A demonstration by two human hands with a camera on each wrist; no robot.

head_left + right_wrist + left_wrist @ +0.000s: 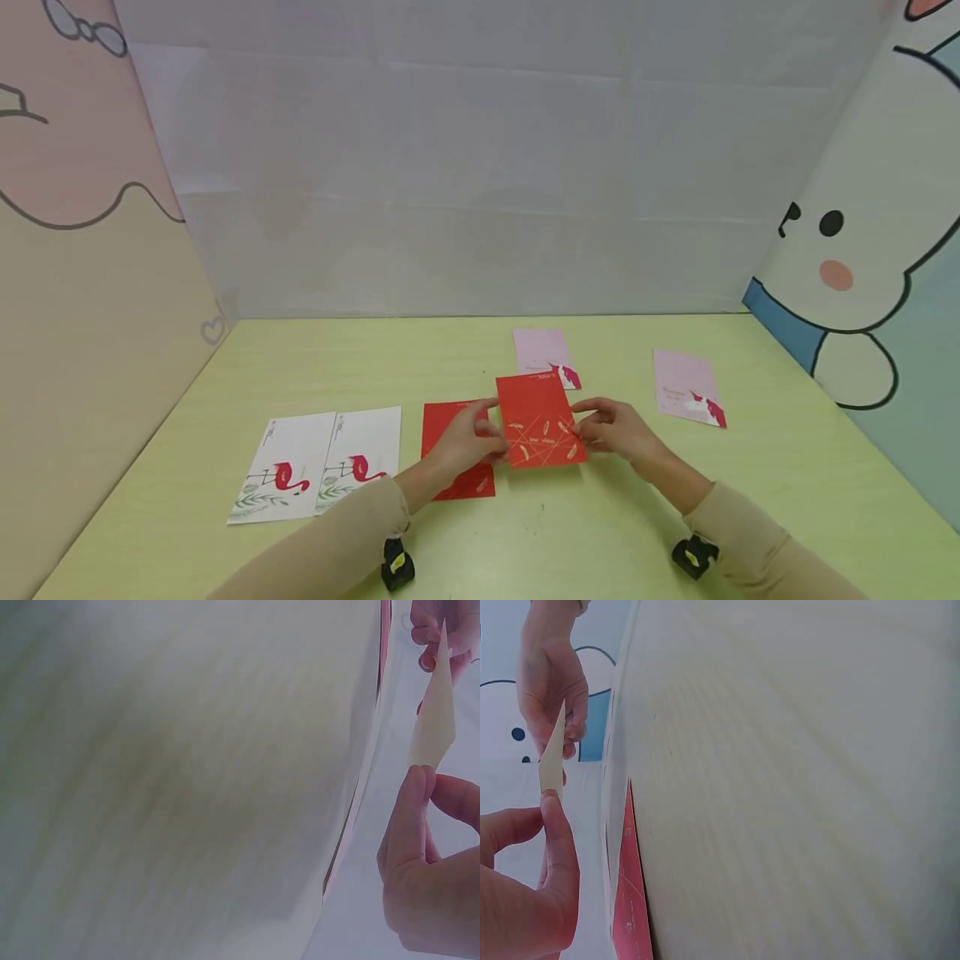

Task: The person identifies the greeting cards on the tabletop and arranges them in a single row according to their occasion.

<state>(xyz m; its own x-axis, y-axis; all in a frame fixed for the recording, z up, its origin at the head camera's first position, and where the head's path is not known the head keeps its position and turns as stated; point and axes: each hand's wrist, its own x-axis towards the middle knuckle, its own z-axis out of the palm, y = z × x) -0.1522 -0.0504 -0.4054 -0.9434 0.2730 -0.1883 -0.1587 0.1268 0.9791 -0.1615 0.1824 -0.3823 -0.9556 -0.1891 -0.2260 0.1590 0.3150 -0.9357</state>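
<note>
Between both hands a red card (536, 408) with pale feather shapes and crossing lines is held up over the table, tilted. My left hand (463, 446) pinches its left edge between thumb and fingers. At the right edge, my right hand (617, 429) pinches it the same way. Both wrist views show the card's pale underside (553, 761) nearly edge-on, raised off the tabletop. A second red card (476, 483) lies flat under my left hand, which partly hides it.
Two white flamingo cards (292, 446) lie side by side at the left. One pink card (536, 343) lies behind the held card, partly covered by it; another pink card (684, 379) lies to the right. A pale wall (480, 167) stands behind the table, with cartoon-printed panels at both sides.
</note>
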